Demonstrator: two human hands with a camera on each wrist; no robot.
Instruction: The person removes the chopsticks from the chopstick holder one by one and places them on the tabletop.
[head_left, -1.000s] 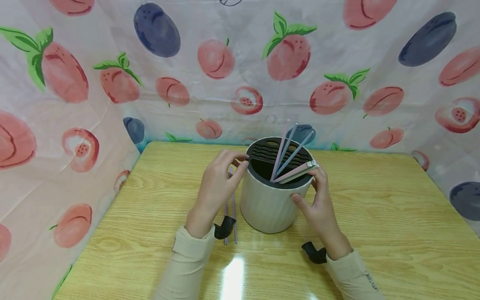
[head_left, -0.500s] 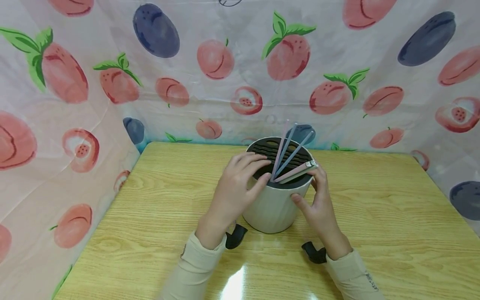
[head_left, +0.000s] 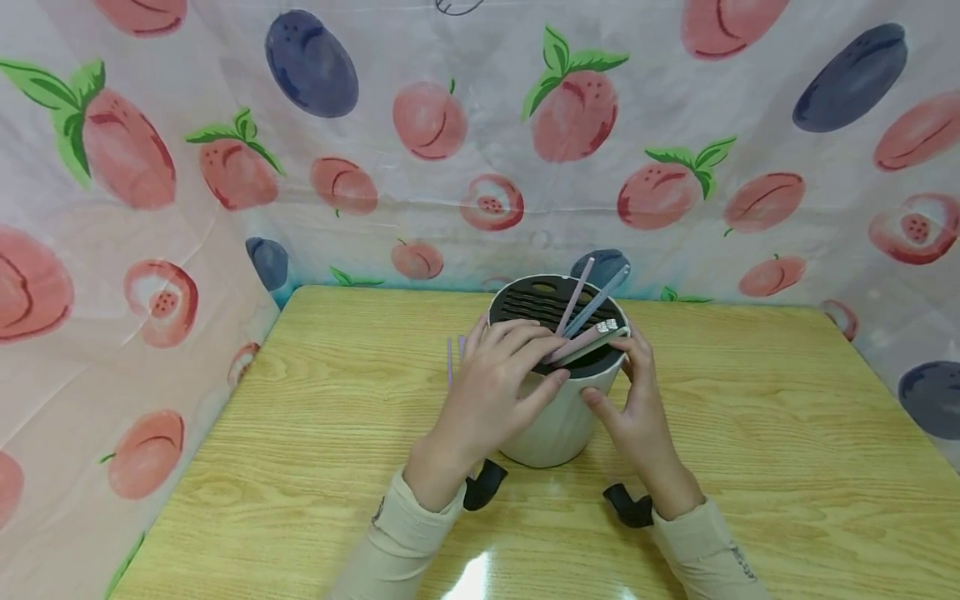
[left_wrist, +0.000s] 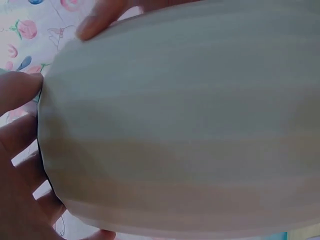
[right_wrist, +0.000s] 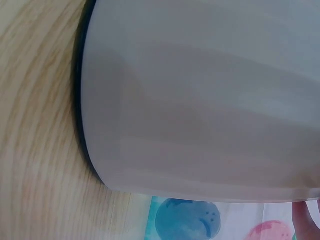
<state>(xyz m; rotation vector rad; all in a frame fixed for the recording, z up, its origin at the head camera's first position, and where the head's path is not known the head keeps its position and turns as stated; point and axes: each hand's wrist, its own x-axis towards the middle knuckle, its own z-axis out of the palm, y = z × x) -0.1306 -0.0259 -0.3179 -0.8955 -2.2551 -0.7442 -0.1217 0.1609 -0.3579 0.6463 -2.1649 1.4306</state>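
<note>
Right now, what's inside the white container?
Slim pink and blue sticks and thicker pink and pale green sticks lean from the container. Their lower ends and its inner floor are hidden.

We rate the head view bright, evenly lit and fairly sharp, with white glare on the wood-grain table (head_left: 315,467) near the bottom edge. Left wrist is dim and backlit: fingers (left_wrist: 17,92) dark, utensil holder (left_wrist: 175,115) in grey shade. We log right wrist as muted, soft.

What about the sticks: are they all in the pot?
No: in the head view, purple sticks lie on the table, beside the pot.
</note>
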